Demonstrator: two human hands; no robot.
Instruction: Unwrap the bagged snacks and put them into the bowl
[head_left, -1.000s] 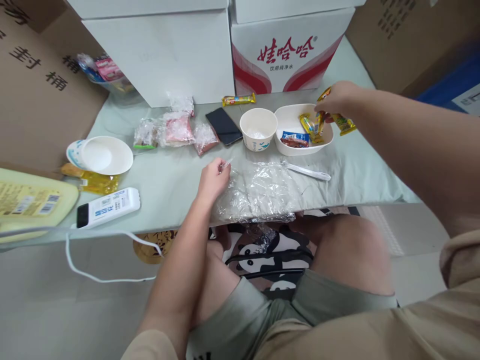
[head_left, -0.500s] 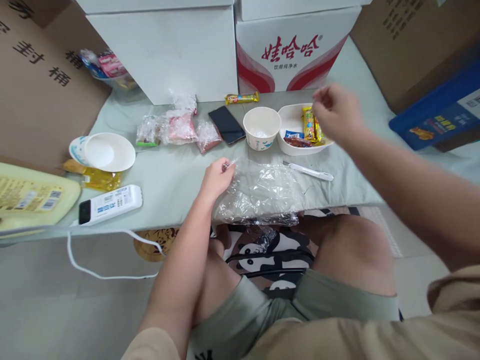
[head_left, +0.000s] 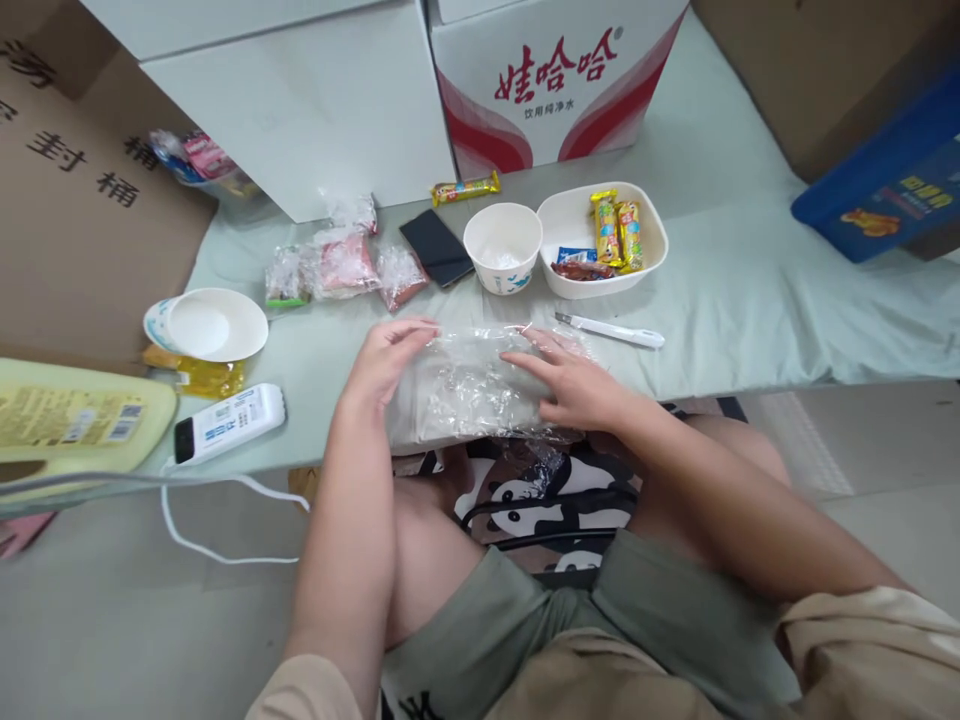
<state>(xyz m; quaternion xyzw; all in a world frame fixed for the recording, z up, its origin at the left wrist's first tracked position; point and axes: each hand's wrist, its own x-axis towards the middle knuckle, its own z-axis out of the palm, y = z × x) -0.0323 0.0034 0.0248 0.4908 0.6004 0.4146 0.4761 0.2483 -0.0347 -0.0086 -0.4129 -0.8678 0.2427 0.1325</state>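
A sheet of clear plastic film (head_left: 472, 395) lies crinkled at the table's front edge, part of it hanging over. My left hand (head_left: 386, 365) pinches its far left corner between thumb and fingers. On the film's right side rests my right hand (head_left: 581, 390), fingers spread and touching the film. Just beyond are a white paper cup (head_left: 502, 250) and a white oval bowl (head_left: 652, 240) holding yellow-wrapped snack bars (head_left: 606, 230) plus blue and brown packets. A white utility knife (head_left: 615, 330) lies to the right of the film.
Film-wrapped bundles (head_left: 345, 262) and a black phone (head_left: 435, 248) lie behind the film. At left are a tipped paper cup (head_left: 251, 325), a white handheld device (head_left: 232, 425) with a cable, and a yellow jug (head_left: 82, 410). White cartons (head_left: 300, 120) line the back.
My right hand has come down from above the oval bowl onto the film. My left hand has shifted slightly left, its fingers now straighter. The view has tilted a little.
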